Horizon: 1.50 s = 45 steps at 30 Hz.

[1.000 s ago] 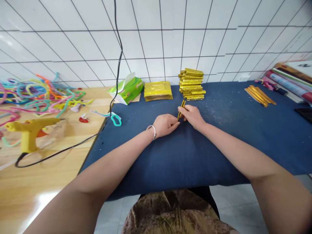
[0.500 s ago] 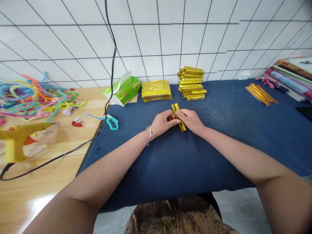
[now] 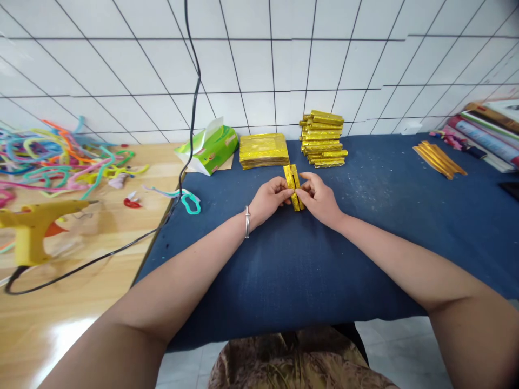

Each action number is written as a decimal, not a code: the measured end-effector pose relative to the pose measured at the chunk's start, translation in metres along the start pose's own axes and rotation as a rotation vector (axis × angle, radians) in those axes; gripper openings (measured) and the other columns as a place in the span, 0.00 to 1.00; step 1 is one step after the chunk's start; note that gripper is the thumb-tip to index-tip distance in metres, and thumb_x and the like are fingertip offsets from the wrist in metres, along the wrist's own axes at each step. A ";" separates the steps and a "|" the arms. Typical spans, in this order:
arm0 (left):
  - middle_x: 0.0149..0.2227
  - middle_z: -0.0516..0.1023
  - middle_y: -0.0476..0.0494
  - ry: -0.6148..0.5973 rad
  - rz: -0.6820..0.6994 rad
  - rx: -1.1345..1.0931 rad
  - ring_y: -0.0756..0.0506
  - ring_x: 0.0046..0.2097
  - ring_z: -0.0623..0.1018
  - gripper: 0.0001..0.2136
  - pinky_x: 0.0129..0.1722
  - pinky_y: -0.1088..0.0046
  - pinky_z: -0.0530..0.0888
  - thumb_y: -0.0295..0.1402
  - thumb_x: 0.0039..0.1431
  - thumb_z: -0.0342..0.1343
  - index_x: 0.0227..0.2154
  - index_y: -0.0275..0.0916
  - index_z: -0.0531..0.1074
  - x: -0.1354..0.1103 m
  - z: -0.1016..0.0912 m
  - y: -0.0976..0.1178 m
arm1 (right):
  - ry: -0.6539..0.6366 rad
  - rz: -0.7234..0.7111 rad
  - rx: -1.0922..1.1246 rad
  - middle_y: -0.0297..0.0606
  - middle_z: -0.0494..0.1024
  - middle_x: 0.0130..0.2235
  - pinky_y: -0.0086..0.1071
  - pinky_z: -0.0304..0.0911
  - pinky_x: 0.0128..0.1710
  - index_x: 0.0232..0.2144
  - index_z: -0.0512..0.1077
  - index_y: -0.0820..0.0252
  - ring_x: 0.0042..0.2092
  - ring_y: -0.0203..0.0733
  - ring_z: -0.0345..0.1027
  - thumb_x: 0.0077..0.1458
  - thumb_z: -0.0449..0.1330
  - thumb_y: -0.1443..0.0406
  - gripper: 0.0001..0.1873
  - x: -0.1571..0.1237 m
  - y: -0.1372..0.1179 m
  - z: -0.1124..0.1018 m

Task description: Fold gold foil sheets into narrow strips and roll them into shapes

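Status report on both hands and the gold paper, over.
Left hand, right hand: both gripping folded gold paper. Flat gold stack beyond, clear of both hands.

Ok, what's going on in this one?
A person is working a folded gold strip over a blue cloth, with the left hand and right hand gripping it from either side, thumbs on top. Behind it, near the tiled wall, stand a flat gold stack and, to its right, a pile of narrow gold pieces. A yellow glue gun is on the wooden surface at the left.
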State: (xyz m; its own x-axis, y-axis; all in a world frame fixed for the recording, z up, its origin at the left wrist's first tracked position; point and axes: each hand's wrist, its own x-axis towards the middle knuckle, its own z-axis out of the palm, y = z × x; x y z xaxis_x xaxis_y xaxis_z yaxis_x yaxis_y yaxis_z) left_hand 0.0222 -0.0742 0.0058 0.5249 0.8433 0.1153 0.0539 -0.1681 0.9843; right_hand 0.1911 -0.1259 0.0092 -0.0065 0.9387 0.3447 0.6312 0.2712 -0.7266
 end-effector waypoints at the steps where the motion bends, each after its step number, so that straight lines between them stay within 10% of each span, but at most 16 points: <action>1: 0.24 0.69 0.52 0.002 0.000 -0.001 0.55 0.26 0.71 0.06 0.26 0.80 0.65 0.33 0.57 0.54 0.31 0.37 0.64 0.000 0.000 0.000 | 0.011 -0.008 -0.035 0.36 0.75 0.35 0.35 0.62 0.38 0.54 0.59 0.56 0.34 0.40 0.68 0.56 0.53 0.57 0.23 -0.001 0.000 0.000; 34: 0.39 0.76 0.44 -0.048 0.125 0.009 0.52 0.35 0.76 0.15 0.31 0.78 0.72 0.30 0.56 0.55 0.47 0.37 0.65 0.002 0.003 -0.008 | 0.046 -0.156 -0.512 0.45 0.70 0.55 0.40 0.66 0.46 0.63 0.50 0.61 0.49 0.47 0.69 0.57 0.47 0.66 0.31 -0.004 0.003 0.004; 45: 0.42 0.74 0.45 0.216 0.361 0.074 0.54 0.31 0.74 0.31 0.32 0.76 0.74 0.26 0.52 0.60 0.58 0.46 0.54 0.008 -0.006 -0.017 | 0.014 -0.176 -0.503 0.42 0.74 0.51 0.38 0.66 0.48 0.60 0.56 0.59 0.50 0.45 0.69 0.59 0.47 0.66 0.27 -0.005 -0.002 0.000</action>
State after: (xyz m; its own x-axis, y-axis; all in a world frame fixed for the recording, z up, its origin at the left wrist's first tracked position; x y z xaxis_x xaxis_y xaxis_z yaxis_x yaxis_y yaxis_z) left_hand 0.0205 -0.0612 -0.0095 0.3318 0.8097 0.4840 -0.0358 -0.5019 0.8642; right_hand 0.1902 -0.1312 0.0088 -0.1378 0.8843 0.4461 0.9155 0.2856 -0.2835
